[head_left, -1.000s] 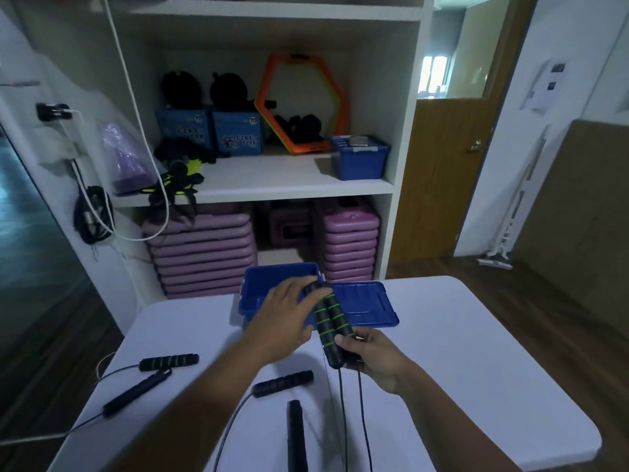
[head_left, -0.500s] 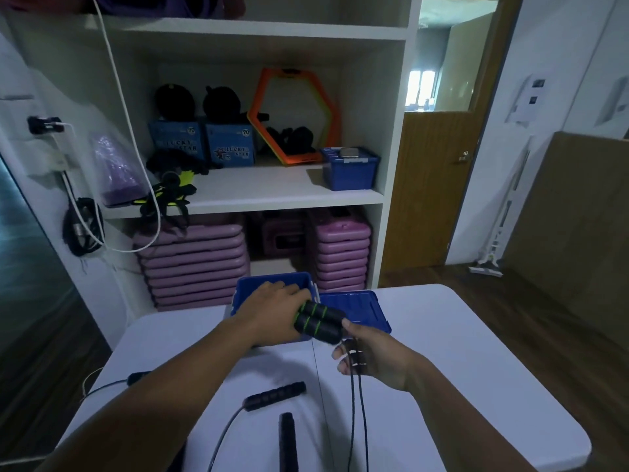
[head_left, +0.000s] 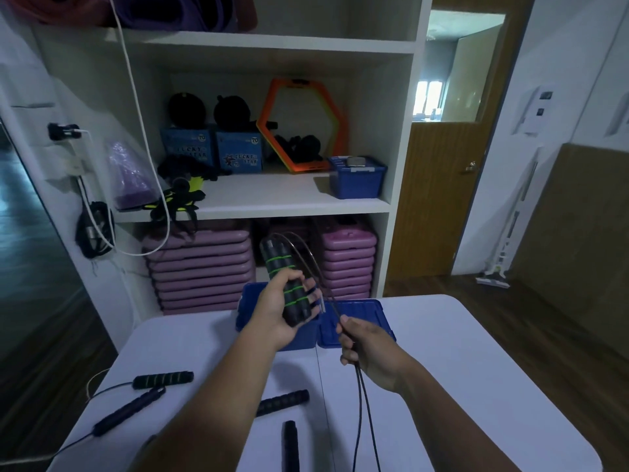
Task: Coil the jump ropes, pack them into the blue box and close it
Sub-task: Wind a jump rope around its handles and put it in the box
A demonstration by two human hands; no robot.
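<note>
Left hand (head_left: 272, 315) is curled round two black handles (head_left: 284, 277) with green bands, held together and tilted upright above the blue box (head_left: 250, 298). Right hand (head_left: 367, 352) is closed on the doubled cord (head_left: 366, 403), which arcs over from the handle tops and hangs down across the white table (head_left: 459, 369). The box's lid (head_left: 360, 315) lies flat just beside it. Further rope handles (head_left: 163, 379) lie nearer. Shelf cartons (head_left: 238, 151) read "LUCKY STAR" and "70".

White shelf unit (head_left: 272, 195) stands at the far wall, with purple step boards (head_left: 200, 267) stacked in its bottom bay. Right of it: 1 brown wooden door (head_left: 439, 206), daylight through the glazed panel (head_left: 459, 69) above. Dark wood floor (head_left: 510, 318) right of the unit. White table (head_left: 476, 369) directly in front.
</note>
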